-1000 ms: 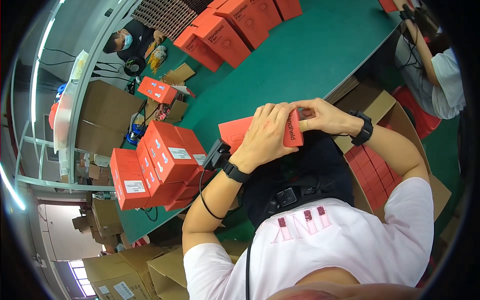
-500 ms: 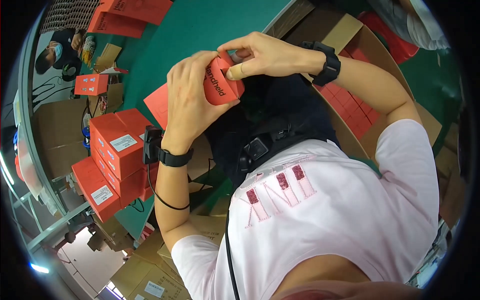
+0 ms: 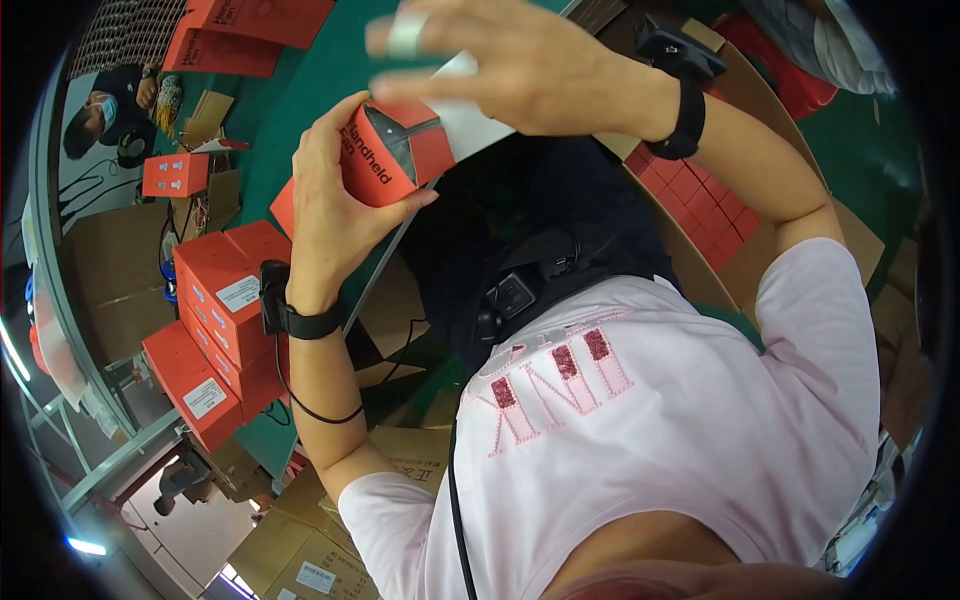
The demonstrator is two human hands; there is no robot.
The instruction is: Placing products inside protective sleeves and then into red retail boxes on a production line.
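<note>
My left hand (image 3: 325,205) is wrapped round a small red carton (image 3: 365,170) with dark lettering, gripping its sides over the edge of the green table. The end of the carton facing right stands open and shows a dark inside. A pale grey-white panel (image 3: 478,132) sticks out beside it; whether it is the carton's lid or a separate piece, I cannot tell. Above the carton, my right hand (image 3: 520,70) is smeared by motion, with its fingers stretched out and apart and nothing visible between them. One finger wears a pale band (image 3: 405,38).
Stacked red boxes (image 3: 225,290) with white labels stand at the left. Red cartons (image 3: 250,25) lie at the far end of the green table (image 3: 300,90). An open cardboard box (image 3: 800,195) at the right holds rows of red cartons. Another person (image 3: 115,110) sits at the far left.
My right hand has let go of the carton and lifted up and left. The carton's end has opened, and my left hand has shifted slightly left with it.
</note>
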